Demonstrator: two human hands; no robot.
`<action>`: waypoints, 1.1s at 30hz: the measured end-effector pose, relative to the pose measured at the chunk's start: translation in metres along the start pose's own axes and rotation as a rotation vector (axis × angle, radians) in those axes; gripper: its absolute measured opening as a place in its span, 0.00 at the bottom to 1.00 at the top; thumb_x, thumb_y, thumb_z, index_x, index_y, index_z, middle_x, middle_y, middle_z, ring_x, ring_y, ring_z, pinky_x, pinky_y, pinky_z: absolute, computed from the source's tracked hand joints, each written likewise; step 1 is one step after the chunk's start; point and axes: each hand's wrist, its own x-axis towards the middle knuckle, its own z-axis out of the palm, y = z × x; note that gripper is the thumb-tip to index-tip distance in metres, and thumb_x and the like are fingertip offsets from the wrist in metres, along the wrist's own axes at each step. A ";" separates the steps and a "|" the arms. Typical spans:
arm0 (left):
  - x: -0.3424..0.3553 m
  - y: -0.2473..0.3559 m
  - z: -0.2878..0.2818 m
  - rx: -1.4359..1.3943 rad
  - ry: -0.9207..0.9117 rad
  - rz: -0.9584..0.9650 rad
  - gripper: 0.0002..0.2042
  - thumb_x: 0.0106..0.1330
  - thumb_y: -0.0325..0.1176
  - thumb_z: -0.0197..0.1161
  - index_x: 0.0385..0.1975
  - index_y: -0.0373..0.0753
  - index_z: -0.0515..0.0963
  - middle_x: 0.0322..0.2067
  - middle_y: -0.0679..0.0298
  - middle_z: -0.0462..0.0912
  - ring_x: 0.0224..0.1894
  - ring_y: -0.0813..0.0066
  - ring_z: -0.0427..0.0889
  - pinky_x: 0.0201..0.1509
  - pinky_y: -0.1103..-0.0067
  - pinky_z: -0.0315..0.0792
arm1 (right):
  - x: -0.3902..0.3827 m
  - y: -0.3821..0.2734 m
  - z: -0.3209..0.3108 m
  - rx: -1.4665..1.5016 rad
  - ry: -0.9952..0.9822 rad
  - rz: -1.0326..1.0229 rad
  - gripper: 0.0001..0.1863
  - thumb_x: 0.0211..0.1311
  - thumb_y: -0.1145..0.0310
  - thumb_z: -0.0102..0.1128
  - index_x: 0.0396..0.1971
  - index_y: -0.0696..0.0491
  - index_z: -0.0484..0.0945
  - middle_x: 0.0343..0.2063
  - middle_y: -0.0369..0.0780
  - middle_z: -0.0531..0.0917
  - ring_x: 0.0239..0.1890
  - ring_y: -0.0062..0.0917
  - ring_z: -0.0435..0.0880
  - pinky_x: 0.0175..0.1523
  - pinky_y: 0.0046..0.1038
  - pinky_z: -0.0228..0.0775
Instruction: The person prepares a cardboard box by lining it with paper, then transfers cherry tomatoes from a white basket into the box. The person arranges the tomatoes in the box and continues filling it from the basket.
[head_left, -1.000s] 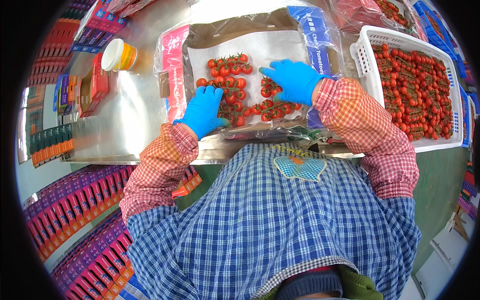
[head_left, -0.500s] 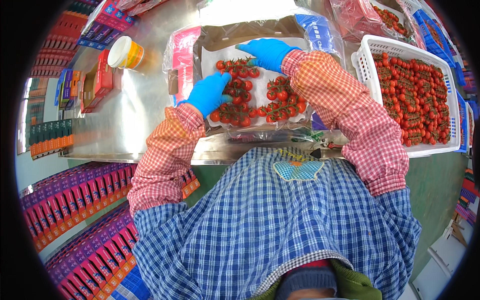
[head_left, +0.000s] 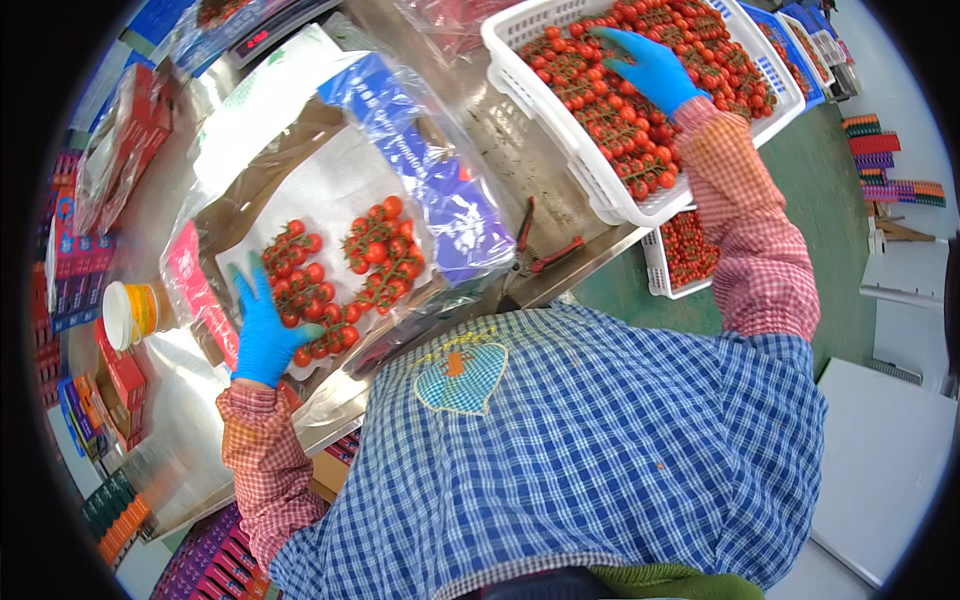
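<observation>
My left hand (head_left: 262, 335), in a blue glove, rests at the left side of an open carton lined with white paper (head_left: 325, 190). Its fingers are spread beside a vine of cherry tomatoes (head_left: 300, 285), and the thumb reaches over the lower fruit. Another tomato vine (head_left: 385, 250) lies on the paper to the right. At the upper right, my right hand (head_left: 655, 75), also gloved in blue, is over a white plastic crate (head_left: 560, 140) full of cherry tomatoes on the vine (head_left: 620, 130). Its fingers are extended and hold nothing that I can see.
Clear plastic film surrounds the carton, with a blue-purple flap (head_left: 420, 165) at its right. Red-handled pruning shears (head_left: 535, 255) lie between carton and crate. A yellow-and-white tub (head_left: 130, 312) stands left. A lower crate of tomatoes (head_left: 690, 250) sits beyond the metal table's edge.
The view has turned toward the right. My right hand has left the carton and reached over to the tomato crate. My left hand stays at the carton, its fingers now spread.
</observation>
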 end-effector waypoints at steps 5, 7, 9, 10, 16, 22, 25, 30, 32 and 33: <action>0.032 -0.026 0.013 -0.008 -0.117 -0.063 0.59 0.42 0.43 0.73 0.66 0.46 0.29 0.66 0.43 0.31 0.68 0.46 0.34 0.65 0.61 0.51 | -0.079 0.072 0.012 -0.100 -0.416 -0.103 0.13 0.52 0.67 0.60 0.40 0.44 0.78 0.36 0.39 0.79 0.40 0.32 0.78 0.46 0.35 0.72; 0.038 -0.023 0.011 -0.027 -0.114 -0.099 0.57 0.44 0.42 0.72 0.66 0.45 0.31 0.66 0.44 0.36 0.68 0.46 0.40 0.65 0.63 0.52 | -0.105 0.071 0.021 -0.186 -0.569 -0.232 0.10 0.50 0.68 0.59 0.34 0.43 0.79 0.34 0.38 0.79 0.40 0.32 0.77 0.44 0.34 0.72; 0.039 -0.016 0.007 0.057 -0.075 -0.243 0.52 0.47 0.40 0.70 0.67 0.43 0.36 0.66 0.46 0.43 0.67 0.48 0.47 0.65 0.65 0.52 | -0.117 0.067 0.034 -0.387 -0.636 -0.236 0.09 0.47 0.68 0.57 0.31 0.42 0.80 0.33 0.38 0.78 0.38 0.33 0.78 0.39 0.36 0.72; 0.037 -0.012 0.005 -0.031 -0.066 -0.131 0.49 0.49 0.39 0.69 0.66 0.41 0.41 0.65 0.47 0.46 0.66 0.50 0.50 0.66 0.66 0.53 | -0.114 0.068 0.048 -0.362 -0.540 -0.349 0.09 0.47 0.68 0.56 0.30 0.42 0.80 0.31 0.38 0.77 0.37 0.33 0.78 0.38 0.36 0.72; 0.040 -0.007 0.005 0.209 0.005 0.334 0.35 0.55 0.42 0.62 0.63 0.43 0.57 0.63 0.50 0.54 0.64 0.52 0.56 0.65 0.66 0.54 | -0.102 0.067 0.047 0.147 -0.414 -0.222 0.04 0.45 0.75 0.59 0.24 0.52 0.75 0.34 0.41 0.76 0.40 0.38 0.76 0.42 0.32 0.71; 0.058 -0.010 0.011 0.449 -0.082 0.382 0.38 0.51 0.51 0.63 0.63 0.51 0.56 0.64 0.54 0.53 0.62 0.50 0.59 0.63 0.64 0.56 | -0.039 -0.068 0.011 0.769 -0.307 -0.195 0.15 0.60 0.74 0.50 0.47 0.57 0.72 0.38 0.36 0.78 0.41 0.17 0.75 0.49 0.23 0.68; 0.055 -0.011 0.008 0.292 -0.078 0.290 0.39 0.50 0.54 0.63 0.62 0.51 0.56 0.63 0.55 0.54 0.61 0.52 0.61 0.61 0.63 0.60 | 0.004 -0.188 0.033 0.755 -0.264 -0.533 0.11 0.62 0.69 0.48 0.44 0.49 0.73 0.30 0.39 0.79 0.34 0.23 0.78 0.40 0.27 0.71; 0.044 -0.022 0.008 0.409 -0.110 0.115 0.42 0.50 0.59 0.61 0.62 0.44 0.54 0.63 0.51 0.52 0.60 0.48 0.61 0.59 0.61 0.62 | 0.053 -0.307 0.110 0.709 -0.644 -0.532 0.18 0.62 0.61 0.39 0.42 0.51 0.77 0.32 0.38 0.83 0.28 0.21 0.81 0.36 0.25 0.72; 0.044 -0.025 0.011 0.293 -0.063 0.219 0.44 0.49 0.55 0.65 0.64 0.45 0.51 0.63 0.45 0.49 0.62 0.45 0.57 0.61 0.59 0.60 | 0.059 -0.308 0.140 0.695 -0.706 -0.380 0.17 0.59 0.58 0.44 0.39 0.47 0.81 0.32 0.38 0.84 0.31 0.22 0.82 0.42 0.29 0.72; 0.045 -0.024 0.012 0.274 -0.074 0.207 0.46 0.47 0.52 0.68 0.65 0.46 0.49 0.63 0.44 0.48 0.63 0.45 0.54 0.61 0.58 0.58 | 0.060 -0.307 0.152 0.559 -0.790 -0.295 0.18 0.57 0.55 0.46 0.38 0.47 0.81 0.32 0.38 0.84 0.32 0.24 0.82 0.42 0.30 0.71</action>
